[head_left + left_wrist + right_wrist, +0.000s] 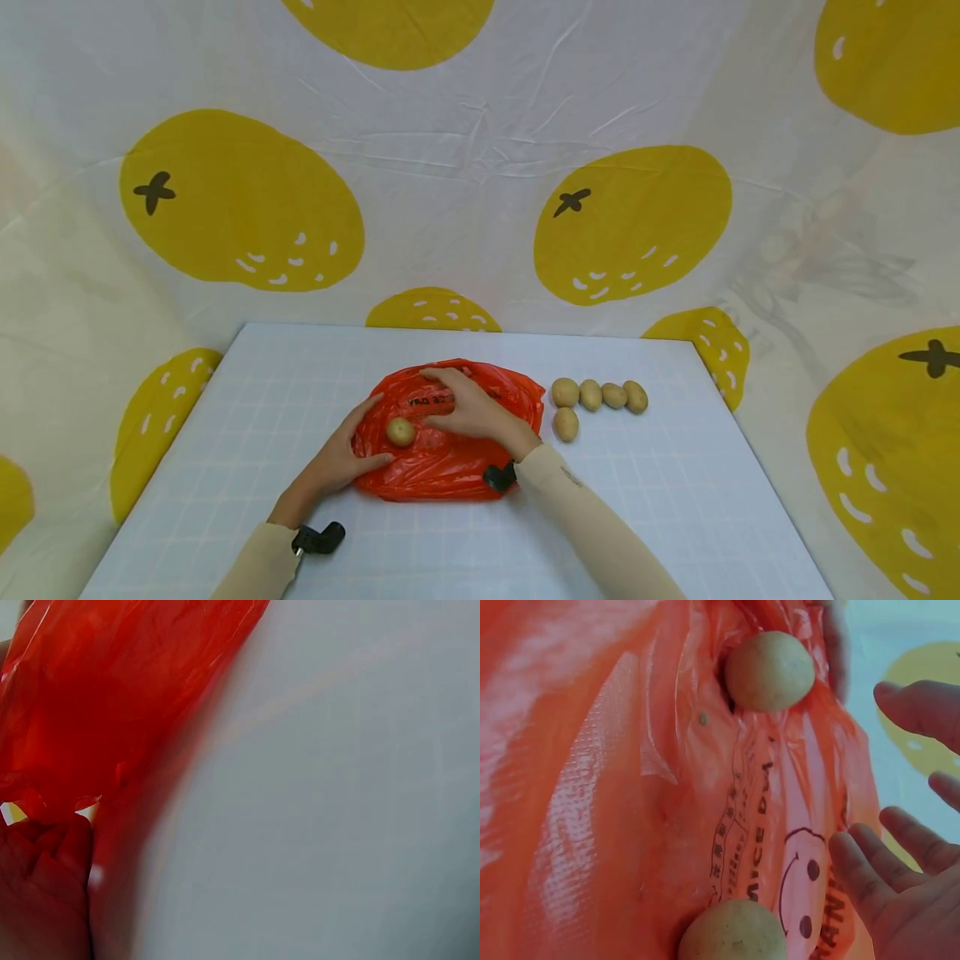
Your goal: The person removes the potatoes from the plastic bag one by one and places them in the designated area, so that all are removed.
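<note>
A red plastic bag [450,471] with black print lies spread on the table. One round potato [401,432] rests on its left part, between my two hands. My left hand [337,458] is at the bag's left edge, thumb and fingers extended and apart, the thumb over the plastic. My right hand [474,408] hovers over the bag's middle with its fingers spread and nothing held. In the right wrist view, a second potato [733,934] lies on the bag near the printed smiley face; the right hand hides it in the head view.
To the right of the bag, several potatoes [590,395] lie in a row, with another potato [566,425] in front of the row's left end. The table [645,500] has a pale checked cover. Behind it hangs a white cloth [450,208] printed with yellow fruit.
</note>
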The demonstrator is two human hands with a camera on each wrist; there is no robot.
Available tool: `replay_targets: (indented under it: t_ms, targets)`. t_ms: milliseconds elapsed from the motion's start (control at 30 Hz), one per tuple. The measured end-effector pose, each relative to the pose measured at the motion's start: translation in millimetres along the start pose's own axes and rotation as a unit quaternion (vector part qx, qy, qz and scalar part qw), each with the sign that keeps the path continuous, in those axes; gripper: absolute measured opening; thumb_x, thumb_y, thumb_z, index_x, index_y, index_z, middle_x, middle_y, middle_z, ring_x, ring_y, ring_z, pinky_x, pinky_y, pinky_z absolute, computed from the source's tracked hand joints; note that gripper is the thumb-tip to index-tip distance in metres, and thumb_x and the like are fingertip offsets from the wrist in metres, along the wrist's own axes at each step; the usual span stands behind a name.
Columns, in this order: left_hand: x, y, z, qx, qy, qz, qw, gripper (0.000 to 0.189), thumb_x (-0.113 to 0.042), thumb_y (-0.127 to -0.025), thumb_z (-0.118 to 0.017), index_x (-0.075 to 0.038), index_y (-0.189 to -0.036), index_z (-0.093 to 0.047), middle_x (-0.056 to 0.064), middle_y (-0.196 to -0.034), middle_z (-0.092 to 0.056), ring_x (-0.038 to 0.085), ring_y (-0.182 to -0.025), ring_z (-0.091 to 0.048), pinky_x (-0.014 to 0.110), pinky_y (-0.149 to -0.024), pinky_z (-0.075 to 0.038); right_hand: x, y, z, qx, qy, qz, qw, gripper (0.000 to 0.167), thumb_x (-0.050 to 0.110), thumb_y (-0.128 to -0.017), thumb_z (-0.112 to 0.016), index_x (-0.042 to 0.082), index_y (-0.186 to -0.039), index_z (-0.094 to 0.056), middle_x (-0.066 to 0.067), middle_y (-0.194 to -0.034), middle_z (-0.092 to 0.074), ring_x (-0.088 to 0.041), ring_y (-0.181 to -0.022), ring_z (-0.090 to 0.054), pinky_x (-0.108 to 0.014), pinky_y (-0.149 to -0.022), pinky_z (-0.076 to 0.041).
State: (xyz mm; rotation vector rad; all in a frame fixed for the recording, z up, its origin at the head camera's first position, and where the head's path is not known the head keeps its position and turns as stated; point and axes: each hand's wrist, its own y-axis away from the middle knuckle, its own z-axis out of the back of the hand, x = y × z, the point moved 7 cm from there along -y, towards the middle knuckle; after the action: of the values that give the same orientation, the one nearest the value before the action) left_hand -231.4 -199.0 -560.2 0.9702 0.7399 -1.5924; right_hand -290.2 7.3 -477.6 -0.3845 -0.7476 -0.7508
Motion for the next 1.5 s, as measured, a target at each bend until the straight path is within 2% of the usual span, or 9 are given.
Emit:
replay_targets:
  t_ms: [67,300,500,667,833,1133,1500]
  targets:
    - [-0.2,0.2,0.2,0.0,0.003,-0.001,1.0,0.101,-0.036,-0.084,-0.085,-0.025,-0.163,-0.024,0.016,-0.169,-0.024,0.047,-0.153,-0.025,0.073,-0.116,-0.03,0.8,-3.1,-1.6,0.005,0.0,0.002,1.0,0.074,0.024,-0.093,-0.078,0.013,-0.156,-0.041,-0.009,-0.156,-0.048,-0.032,-0.14,-0.049,-0.049,-0.113,-0.048]
    - [-0.4,0.4,0.7,-0.001,0.004,-0.002,1.0,0.101,-0.035,-0.084,-0.085,-0.025,-0.163,-0.024,0.016,-0.168,-0.025,0.047,-0.152,-0.026,0.073,-0.116,-0.03,6.6,-11.8,-6.2,0.021,-0.001,0.025,0.9995,0.074,0.024,-0.092,-0.079,0.011,-0.155,-0.042,-0.01,-0.156,-0.048,-0.034,-0.142,-0.049,-0.05,-0.113,-0.048]
    - [0.6,0.7,1.3,-0.003,-0.002,0.002,1.0,0.1,-0.037,-0.084,-0.085,-0.026,-0.163,-0.024,0.016,-0.168,-0.026,0.047,-0.152,-0.027,0.073,-0.114,-0.032,6.9,-14.3,-12.5,0.04,-0.025,0.012,0.9988,0.073,0.024,-0.093,-0.078,0.013,-0.156,-0.042,-0.01,-0.157,-0.046,-0.034,-0.139,-0.049,-0.055,-0.105,-0.053]
    - [0.3,0.7,1.1,-0.004,-0.001,-0.002,1.0,0.1,-0.036,-0.084,-0.085,-0.025,-0.163,-0.025,0.016,-0.168,-0.027,0.047,-0.152,-0.028,0.072,-0.114,-0.033,7.5,-15.2,-18.2,0.05,-0.01,0.011,0.9987,0.073,0.026,-0.093,-0.077,0.015,-0.156,-0.042,-0.005,-0.157,-0.047,-0.031,-0.141,-0.049,-0.048,-0.106,-0.053]
    - [-1.1,1.0,1.0,-0.005,0.003,-0.007,1.0,0.1,-0.035,-0.084,-0.085,-0.024,-0.163,-0.025,0.016,-0.167,-0.028,0.046,-0.151,-0.029,0.071,-0.114,-0.034,7.1,-15.3,-24.1,0.057,0.006,0.016,0.9982,0.072,0.03,-0.094,-0.076,0.014,-0.156,-0.043,-0.007,-0.156,-0.049,-0.031,-0.142,-0.049,-0.042,-0.112,-0.049]
    - [-1.3,0.8,1.9,-0.006,0.003,-0.012,0.9999,0.098,-0.034,-0.084,-0.085,-0.025,-0.162,-0.026,0.015,-0.167,-0.029,0.046,-0.151,-0.03,0.071,-0.114,-0.035,7.7,-16.4,-34.4,0.068,0.056,0.025,0.9958,0.064,0.032,-0.095,-0.074,0.013,-0.151,-0.05,-0.003,-0.15,-0.055,-0.021,-0.135,-0.054,-0.034,-0.11,-0.05]
    - [-1.8,0.6,0.6,-0.009,0.002,-0.011,0.9999,0.1,-0.033,-0.083,-0.086,-0.023,-0.163,-0.026,0.016,-0.167,-0.029,0.046,-0.151,-0.03,0.071,-0.115,-0.033,1.3,-16.4,-47.4,0.079,0.036,0.023,0.996,0.056,0.032,-0.096,-0.074,0.014,-0.145,-0.055,-0.001,-0.144,-0.059,-0.018,-0.129,-0.059,-0.028,-0.106,-0.051]
